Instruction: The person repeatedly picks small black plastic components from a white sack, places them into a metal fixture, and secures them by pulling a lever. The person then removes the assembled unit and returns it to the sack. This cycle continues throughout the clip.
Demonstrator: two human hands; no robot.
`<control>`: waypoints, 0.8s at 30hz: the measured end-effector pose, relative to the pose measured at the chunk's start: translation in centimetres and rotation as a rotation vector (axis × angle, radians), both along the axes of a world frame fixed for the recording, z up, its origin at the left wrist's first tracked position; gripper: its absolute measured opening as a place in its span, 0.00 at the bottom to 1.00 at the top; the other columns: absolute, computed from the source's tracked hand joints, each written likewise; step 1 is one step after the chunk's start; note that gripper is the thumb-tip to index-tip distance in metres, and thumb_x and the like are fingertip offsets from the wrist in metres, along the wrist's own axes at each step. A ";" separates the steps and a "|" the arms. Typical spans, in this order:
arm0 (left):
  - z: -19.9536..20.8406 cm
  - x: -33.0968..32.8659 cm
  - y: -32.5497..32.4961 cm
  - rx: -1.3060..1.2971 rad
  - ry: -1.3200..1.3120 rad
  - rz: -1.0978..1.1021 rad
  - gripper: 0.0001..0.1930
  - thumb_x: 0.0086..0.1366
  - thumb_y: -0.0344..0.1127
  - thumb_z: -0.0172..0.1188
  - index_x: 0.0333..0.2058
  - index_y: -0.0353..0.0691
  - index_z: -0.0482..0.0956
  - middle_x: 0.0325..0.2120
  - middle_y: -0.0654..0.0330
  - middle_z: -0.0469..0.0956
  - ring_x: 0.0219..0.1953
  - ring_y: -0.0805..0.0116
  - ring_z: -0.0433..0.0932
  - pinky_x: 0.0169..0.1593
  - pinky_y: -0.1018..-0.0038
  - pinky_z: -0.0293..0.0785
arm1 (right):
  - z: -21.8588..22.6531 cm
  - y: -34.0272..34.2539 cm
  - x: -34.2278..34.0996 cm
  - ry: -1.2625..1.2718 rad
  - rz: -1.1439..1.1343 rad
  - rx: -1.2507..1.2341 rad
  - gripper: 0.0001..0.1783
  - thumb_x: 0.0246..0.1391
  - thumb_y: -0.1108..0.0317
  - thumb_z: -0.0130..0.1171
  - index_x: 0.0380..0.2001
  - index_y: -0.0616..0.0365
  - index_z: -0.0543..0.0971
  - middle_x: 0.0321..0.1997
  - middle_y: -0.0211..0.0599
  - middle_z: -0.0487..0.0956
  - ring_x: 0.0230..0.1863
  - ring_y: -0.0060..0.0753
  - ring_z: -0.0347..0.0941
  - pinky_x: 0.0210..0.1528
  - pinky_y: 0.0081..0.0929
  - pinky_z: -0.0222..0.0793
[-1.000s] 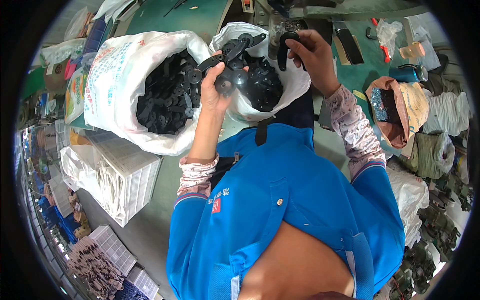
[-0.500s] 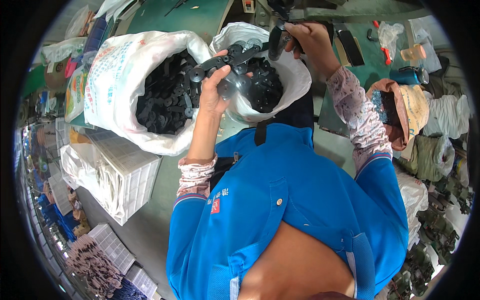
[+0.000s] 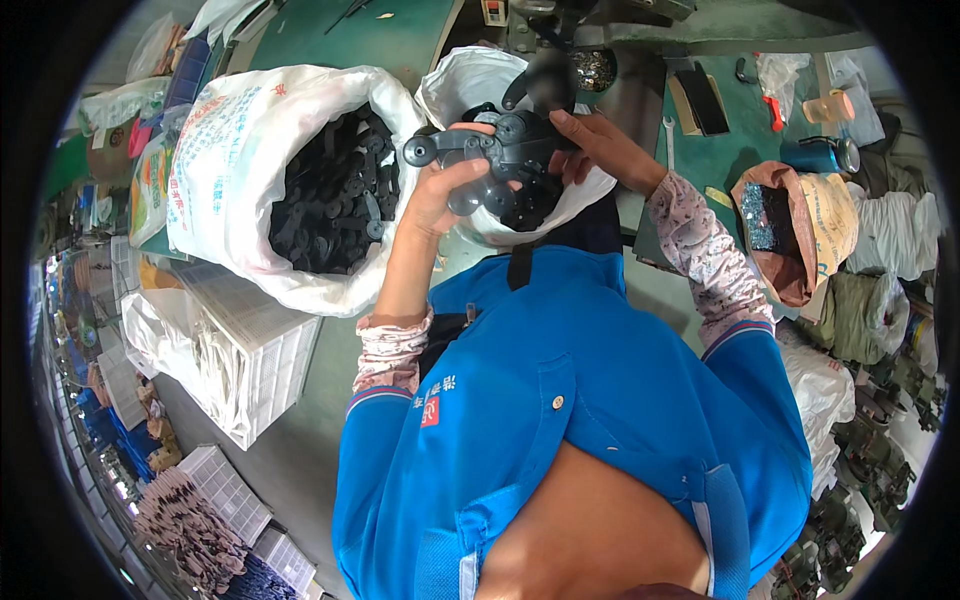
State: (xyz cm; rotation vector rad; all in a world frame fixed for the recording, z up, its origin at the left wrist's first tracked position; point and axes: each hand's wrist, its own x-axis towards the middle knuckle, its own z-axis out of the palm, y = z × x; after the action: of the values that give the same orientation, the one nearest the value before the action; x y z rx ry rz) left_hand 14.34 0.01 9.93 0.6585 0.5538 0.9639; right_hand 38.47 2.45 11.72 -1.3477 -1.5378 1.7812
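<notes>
My left hand (image 3: 447, 192) grips a black plastic part (image 3: 470, 152) with round ends, held above my lap. My right hand (image 3: 597, 150) presses against the other side of the same part, fingers on its right end. Behind the hands stands a small white bag (image 3: 480, 82) holding more black parts. To its left a large white sack (image 3: 240, 130) is filled with several black plastic pieces (image 3: 330, 195).
A green-topped bench (image 3: 400, 40) with a machine (image 3: 560, 25) lies ahead. A brown bag (image 3: 780, 230) with dark pieces sits at right beside a blue cup (image 3: 815, 155). White crates (image 3: 245, 350) stand at left on the grey floor.
My right hand came down from the bench area and closed onto the black part held by my left hand. The left hand stayed roughly in place.
</notes>
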 end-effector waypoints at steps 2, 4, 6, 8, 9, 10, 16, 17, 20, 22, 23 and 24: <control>-0.1 0.1 0.1 -0.017 -0.005 -0.019 0.21 0.51 0.26 0.58 0.46 0.35 0.69 0.38 0.47 0.75 0.37 0.54 0.79 0.41 0.56 0.80 | 0.9 -0.3 -0.3 0.021 0.044 -0.067 0.35 0.60 0.37 0.36 0.31 0.62 0.75 0.17 0.34 0.74 0.16 0.23 0.70 0.23 0.13 0.66; 0.2 0.3 0.2 -0.020 -0.042 0.008 0.21 0.51 0.26 0.58 0.46 0.35 0.69 0.38 0.47 0.75 0.39 0.54 0.78 0.43 0.55 0.79 | 0.5 -0.6 -0.4 0.061 0.015 -0.034 0.34 0.61 0.37 0.36 0.31 0.61 0.75 0.15 0.31 0.71 0.14 0.21 0.66 0.20 0.14 0.61; 0.1 0.3 0.3 -0.022 -0.078 0.015 0.21 0.50 0.26 0.58 0.46 0.35 0.69 0.38 0.47 0.75 0.40 0.53 0.78 0.45 0.52 0.77 | -0.2 -1.0 -0.4 0.125 -0.032 -0.022 0.34 0.60 0.37 0.37 0.31 0.60 0.74 0.14 0.30 0.70 0.13 0.20 0.63 0.18 0.15 0.58; -0.4 0.2 0.4 -0.022 -0.115 -0.001 0.21 0.50 0.26 0.57 0.46 0.35 0.69 0.38 0.47 0.75 0.42 0.53 0.77 0.49 0.48 0.74 | -0.8 -1.4 -0.5 0.213 -0.099 -0.030 0.33 0.59 0.37 0.39 0.30 0.60 0.74 0.15 0.29 0.69 0.13 0.19 0.62 0.17 0.17 0.57; -0.4 0.2 0.5 -0.030 -0.128 0.000 0.22 0.50 0.26 0.58 0.46 0.34 0.69 0.38 0.47 0.75 0.41 0.52 0.78 0.50 0.46 0.72 | -0.9 -1.6 -0.6 0.280 -0.160 -0.084 0.33 0.59 0.37 0.39 0.30 0.60 0.73 0.15 0.29 0.69 0.13 0.20 0.62 0.17 0.17 0.56; -0.5 0.3 0.3 -0.043 -0.139 0.000 0.22 0.50 0.26 0.58 0.46 0.34 0.69 0.38 0.47 0.75 0.41 0.51 0.78 0.52 0.43 0.69 | -1.0 -2.1 -0.7 0.347 -0.222 -0.144 0.32 0.60 0.38 0.39 0.30 0.59 0.73 0.14 0.30 0.68 0.14 0.20 0.61 0.17 0.17 0.56; -1.0 0.1 -0.3 -0.058 -0.180 -0.031 0.23 0.48 0.26 0.57 0.47 0.35 0.68 0.42 0.46 0.73 0.47 0.48 0.75 0.56 0.39 0.62 | -1.1 -3.9 -1.8 0.604 -0.454 -0.330 0.24 0.63 0.45 0.39 0.31 0.56 0.69 0.18 0.28 0.66 0.16 0.20 0.58 0.20 0.17 0.53; -0.9 0.0 0.0 -0.044 -0.180 -0.030 0.23 0.48 0.26 0.57 0.47 0.35 0.68 0.42 0.46 0.73 0.47 0.48 0.75 0.56 0.39 0.62 | -1.1 -3.9 -1.7 0.624 -0.448 -0.324 0.22 0.63 0.47 0.41 0.33 0.57 0.70 0.19 0.29 0.67 0.17 0.20 0.59 0.20 0.17 0.54; -1.2 -0.2 0.0 -0.045 -0.208 -0.002 0.24 0.48 0.28 0.57 0.47 0.35 0.68 0.44 0.45 0.72 0.49 0.48 0.74 0.56 0.40 0.63 | -1.5 -4.9 -1.5 0.684 -0.471 -0.310 0.18 0.63 0.54 0.45 0.38 0.60 0.72 0.23 0.31 0.71 0.21 0.22 0.64 0.24 0.18 0.59; -1.3 -0.7 -0.5 -0.075 -0.206 0.034 0.24 0.49 0.28 0.58 0.48 0.36 0.68 0.45 0.45 0.72 0.48 0.49 0.74 0.57 0.43 0.63 | -1.6 -5.7 -1.6 0.722 -0.507 -0.272 0.15 0.63 0.59 0.47 0.40 0.61 0.72 0.29 0.34 0.74 0.26 0.24 0.69 0.29 0.19 0.64; -1.4 -0.9 -0.5 -0.068 -0.227 0.039 0.24 0.49 0.28 0.58 0.48 0.36 0.69 0.45 0.45 0.72 0.48 0.49 0.74 0.58 0.44 0.63 | -1.5 -5.9 -1.7 0.740 -0.518 -0.248 0.14 0.63 0.62 0.48 0.41 0.62 0.72 0.32 0.35 0.75 0.29 0.25 0.71 0.31 0.20 0.67; -1.6 -0.9 -0.6 -0.063 -0.227 0.048 0.23 0.49 0.28 0.58 0.47 0.36 0.69 0.45 0.45 0.72 0.48 0.49 0.74 0.58 0.44 0.63 | -2.3 -6.4 -1.1 0.733 -0.532 -0.237 0.12 0.61 0.68 0.48 0.45 0.64 0.71 0.38 0.39 0.75 0.35 0.27 0.74 0.37 0.22 0.70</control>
State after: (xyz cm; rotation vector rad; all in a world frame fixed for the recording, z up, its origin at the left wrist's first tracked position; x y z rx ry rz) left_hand 13.41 -0.55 8.35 0.4733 0.3987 1.0470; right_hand 37.35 -3.99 9.40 -0.9038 -0.5370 1.8244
